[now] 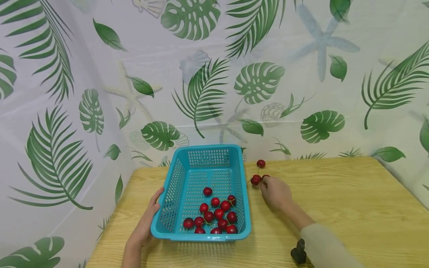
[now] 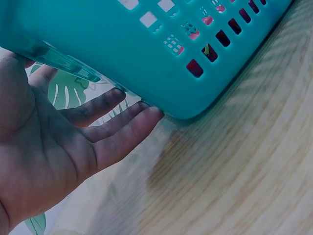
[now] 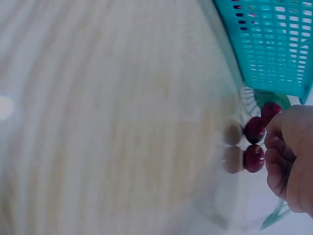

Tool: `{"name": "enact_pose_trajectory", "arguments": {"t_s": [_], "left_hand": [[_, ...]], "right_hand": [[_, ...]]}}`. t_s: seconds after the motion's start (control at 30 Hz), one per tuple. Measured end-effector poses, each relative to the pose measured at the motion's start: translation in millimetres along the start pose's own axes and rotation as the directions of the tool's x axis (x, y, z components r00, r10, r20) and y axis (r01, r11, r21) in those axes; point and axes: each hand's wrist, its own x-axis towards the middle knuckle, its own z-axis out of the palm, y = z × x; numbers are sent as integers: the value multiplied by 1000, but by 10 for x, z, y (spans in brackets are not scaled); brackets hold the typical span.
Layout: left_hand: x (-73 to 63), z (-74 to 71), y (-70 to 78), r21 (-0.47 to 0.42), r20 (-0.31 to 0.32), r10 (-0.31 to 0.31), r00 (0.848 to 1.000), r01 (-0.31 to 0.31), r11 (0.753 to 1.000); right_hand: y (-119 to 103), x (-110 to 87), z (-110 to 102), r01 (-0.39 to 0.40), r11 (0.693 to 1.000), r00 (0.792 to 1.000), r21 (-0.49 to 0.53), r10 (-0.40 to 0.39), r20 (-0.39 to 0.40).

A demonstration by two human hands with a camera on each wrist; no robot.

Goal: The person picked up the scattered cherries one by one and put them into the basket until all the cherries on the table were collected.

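Note:
A blue plastic basket [image 1: 246, 208] with perforated sides holds several red cherries [image 1: 219, 213], most of them gathered toward its near right corner. My left hand [image 1: 147, 219] is at the basket's left side; in the left wrist view its fingers [image 2: 129, 132] reach out nearly straight, tips against the basket wall. To the right of the basket, my right hand [image 1: 277, 191] has curled fingers and pinches at the stem of a cherry [image 1: 266, 176], partly hidden behind the hand. Close by lie a second cherry [image 1: 256, 179] and, farther back, a third cherry [image 1: 260, 163].
The wooden table [image 1: 338, 201] extends to the right of the basket. Behind it and on the left hangs a white cloth [image 1: 214, 108] printed with leaves and starfish. A small black object [image 1: 298, 252] sits at the right sleeve [image 1: 325, 243].

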Motion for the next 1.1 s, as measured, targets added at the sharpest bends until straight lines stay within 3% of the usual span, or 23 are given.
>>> {"name": "enact_pose_trajectory", "arguments": {"t_s": [0.37,0.53,0.63,0.73,0.93,1.1], "left_hand": [[2,-4,1,-15,2,3,1000,-3,1000],[3,9,-3,-19,-9,-6,1000,6,1000],[3,11,-7,-18,-11,-6,1000,6,1000],[4,-2,-12,-19,-10,-4,1000,4,1000],[15,-22,-41,-17,4,9,1000,-8,1000],[26,-32,-60,12,3,15,1000,-15,1000]], "right_hand": [[-176,31,-347,113,990,980,80,-97,-176],[-389,-18,-494,229,970,938,84,-197,-284],[-563,-48,-542,309,949,911,62,-276,-306],[-750,-44,-545,349,937,906,26,-330,-265],[-1047,-2,-451,365,929,928,-59,-368,-60],[-1179,77,-291,405,893,914,-198,-397,79]]}}
